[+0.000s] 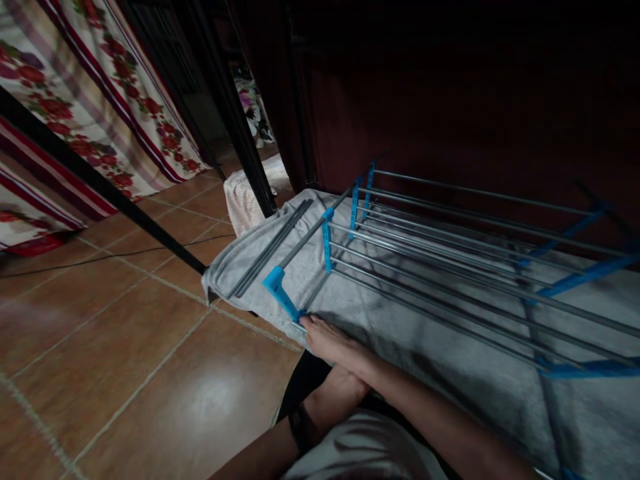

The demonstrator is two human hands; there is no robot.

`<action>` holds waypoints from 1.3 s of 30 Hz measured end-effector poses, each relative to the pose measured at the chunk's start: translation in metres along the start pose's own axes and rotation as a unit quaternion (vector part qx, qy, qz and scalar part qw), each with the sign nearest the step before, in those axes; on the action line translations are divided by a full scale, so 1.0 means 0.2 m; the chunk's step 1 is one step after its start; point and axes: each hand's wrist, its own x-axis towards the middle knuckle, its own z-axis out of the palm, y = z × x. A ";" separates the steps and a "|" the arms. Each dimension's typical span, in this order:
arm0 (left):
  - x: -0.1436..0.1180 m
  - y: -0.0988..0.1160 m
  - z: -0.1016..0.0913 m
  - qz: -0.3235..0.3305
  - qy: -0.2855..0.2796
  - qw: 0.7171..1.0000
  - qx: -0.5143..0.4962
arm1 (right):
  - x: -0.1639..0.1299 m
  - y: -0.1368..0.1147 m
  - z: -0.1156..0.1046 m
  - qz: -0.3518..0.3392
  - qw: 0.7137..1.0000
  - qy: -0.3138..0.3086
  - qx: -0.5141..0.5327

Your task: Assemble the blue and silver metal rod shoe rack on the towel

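A rack of grey metal rods (pixel 450 250) joined by blue plastic side pieces (pixel 327 237) lies on a grey cloth (pixel 400 363). A blue corner bracket (pixel 280 290) sticks out at its near left end. My right hand (pixel 333 345) rests on the cloth, fingertips touching the nearest rod's end beside that bracket; its grip is not clear. My left hand (pixel 340 395) is tucked under my right forearm, mostly hidden, with a dark band on the wrist. Two loose grey rods (pixel 273 250) lie on the cloth left of the rack.
Brown tiled floor (pixel 125 347) spreads to the left, crossed by a thin cable (pixel 100 257). Two black poles (pixel 100 181) (pixel 240 133) rise near the cloth's left edge. Floral curtains (pixel 100 87) hang at the far left. A pale folded towel (pixel 247 197) lies behind the cloth. A dark wall stands behind.
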 end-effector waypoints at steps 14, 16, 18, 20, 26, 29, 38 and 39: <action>-0.27 -0.43 -0.50 -0.324 0.308 0.863 -0.236 | 0.06 0.02 0.10 0.032 0.996 0.008 0.081; -0.19 -0.49 -0.49 -0.320 0.257 0.858 -0.309 | 0.06 0.04 0.09 0.035 0.995 0.006 0.094; -0.14 -0.53 -0.47 -0.322 0.240 0.848 -0.346 | 0.07 0.05 0.09 0.039 0.994 0.014 0.103; -0.13 -0.54 -0.45 -0.321 0.262 0.834 -0.364 | 0.08 0.06 0.09 0.043 0.993 0.017 0.106; -0.16 -0.53 -0.42 -0.312 0.278 0.813 -0.404 | 0.07 0.10 0.12 0.041 0.993 0.018 0.108; -0.16 -0.55 -0.42 -0.302 0.284 0.791 -0.450 | 0.06 0.10 0.13 0.037 0.993 0.029 0.113; -0.15 -0.55 -0.42 -0.306 0.306 0.693 -0.577 | 0.05 0.09 0.14 0.022 0.994 0.054 0.094; -0.15 -0.55 -0.42 -0.307 0.307 0.686 -0.584 | 0.05 0.08 0.14 0.021 0.994 0.057 0.091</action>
